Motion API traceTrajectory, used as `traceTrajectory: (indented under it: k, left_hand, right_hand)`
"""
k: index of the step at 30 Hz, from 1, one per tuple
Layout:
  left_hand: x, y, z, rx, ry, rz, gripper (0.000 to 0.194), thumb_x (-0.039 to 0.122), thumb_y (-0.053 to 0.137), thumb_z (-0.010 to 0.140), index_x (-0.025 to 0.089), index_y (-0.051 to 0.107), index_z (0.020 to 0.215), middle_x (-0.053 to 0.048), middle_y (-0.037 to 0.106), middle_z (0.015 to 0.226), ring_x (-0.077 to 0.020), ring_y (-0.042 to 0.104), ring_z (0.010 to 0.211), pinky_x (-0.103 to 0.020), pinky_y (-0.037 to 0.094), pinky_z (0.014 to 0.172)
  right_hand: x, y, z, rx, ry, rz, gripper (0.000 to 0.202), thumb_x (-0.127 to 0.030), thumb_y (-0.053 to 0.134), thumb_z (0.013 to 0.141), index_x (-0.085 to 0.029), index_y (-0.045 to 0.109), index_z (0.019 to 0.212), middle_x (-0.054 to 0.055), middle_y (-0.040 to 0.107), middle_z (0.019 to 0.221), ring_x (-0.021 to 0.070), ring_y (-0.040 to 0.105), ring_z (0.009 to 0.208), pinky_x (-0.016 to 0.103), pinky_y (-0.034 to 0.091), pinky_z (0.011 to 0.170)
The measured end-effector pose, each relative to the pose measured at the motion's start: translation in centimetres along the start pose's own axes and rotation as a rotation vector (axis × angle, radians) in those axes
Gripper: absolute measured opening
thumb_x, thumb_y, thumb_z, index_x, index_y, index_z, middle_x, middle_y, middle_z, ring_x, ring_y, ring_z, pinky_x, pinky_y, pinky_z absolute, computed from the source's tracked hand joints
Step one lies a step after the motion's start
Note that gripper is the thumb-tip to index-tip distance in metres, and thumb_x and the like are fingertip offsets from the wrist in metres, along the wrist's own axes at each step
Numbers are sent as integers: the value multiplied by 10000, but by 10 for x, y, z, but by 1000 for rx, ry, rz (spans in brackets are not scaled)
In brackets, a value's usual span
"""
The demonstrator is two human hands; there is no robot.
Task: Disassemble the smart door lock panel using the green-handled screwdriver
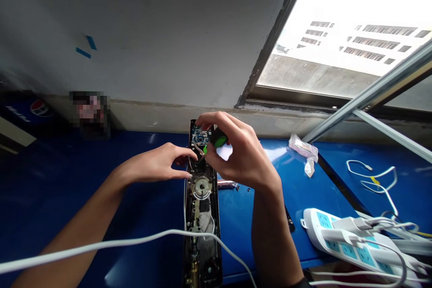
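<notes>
A long black device housing (213,216) lies open on the blue table, pointing away from me. It holds a blue circuit board (201,137) at its far end, a round metal part (201,187) midway and a brass piece nearer me. My right hand (236,148) is closed around a green and black screwdriver handle (219,138) above the housing; the tip cannot be made out. From the left, my left hand (168,162) reaches the housing's edge, thumb and forefinger apart, near thin wires below the board. Its other fingers are partly hidden.
A white cable (135,242) crosses the foreground over the housing. Small dark screws (249,189) and a plastic bag (303,147) lie on the blue table (155,139). A power strip (351,243) with plugs stands at the right, below a loose white cable (381,184); a window frame is behind.
</notes>
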State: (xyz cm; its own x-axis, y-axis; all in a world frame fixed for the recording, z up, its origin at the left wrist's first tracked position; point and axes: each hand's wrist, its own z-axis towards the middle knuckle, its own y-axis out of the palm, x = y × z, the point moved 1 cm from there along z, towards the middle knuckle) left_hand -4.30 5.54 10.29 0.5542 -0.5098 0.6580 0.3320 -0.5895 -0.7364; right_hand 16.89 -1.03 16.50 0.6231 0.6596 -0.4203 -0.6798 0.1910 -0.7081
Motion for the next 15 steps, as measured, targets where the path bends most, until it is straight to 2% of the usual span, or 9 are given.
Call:
traceTrajectory:
  k: [2,4,6,8,10,13,15]
  left_hand:
    - [-1,0,0,3,5,-3,423,459,719,851,235,735,1209,-37,775,1118,-258,688,995,-314,514,851]
    - [-1,0,0,-1,-4,-13,430,463,713,852,231,734,1213,-44,775,1130,-263,691,999,-319,518,859]
    - [-1,-1,0,-6,-17,-13,431,464,707,855,232,734,1217,-49,776,1139,-269,692,1003,-326,520,864]
    - [0,-1,0,-9,-16,-6,421,459,705,859,236,735,1215,-46,776,1148,-272,691,1014,-328,520,868]
    - [0,-1,0,-5,-8,-6,417,457,711,860,238,737,1215,-41,778,1142,-271,693,1015,-323,519,862]
    - [0,-1,1,-2,-15,-19,419,455,717,857,239,741,1216,-37,782,1124,-266,699,997,-317,519,855]
    - [0,-1,1,-5,-20,-18,422,456,714,859,240,741,1221,-37,780,1132,-264,699,1001,-316,517,860]
  right_hand:
    - [0,0,0,-19,-6,-5,466,-141,631,824,-240,614,1279,37,696,1145,151,607,843,292,486,739]
    - [1,0,0,5,36,-49,323,-203,656,874,-237,651,1194,22,700,1055,137,582,778,287,480,721]
    - [2,1,1,34,56,-58,236,-196,620,923,-235,662,1153,4,693,987,116,557,732,271,462,692]
    - [2,2,1,27,12,-17,354,-129,611,879,-231,637,1217,8,695,1039,120,582,784,268,460,700]
    - [1,3,1,14,-16,6,459,-127,636,831,-228,605,1278,22,692,1110,135,600,836,277,468,717]
    - [1,4,1,51,18,-31,289,-208,641,902,-239,637,1189,3,684,1014,118,563,754,276,460,690]
    - [2,4,1,64,24,-18,242,-174,595,926,-242,639,1155,-8,677,967,109,557,736,266,452,677]
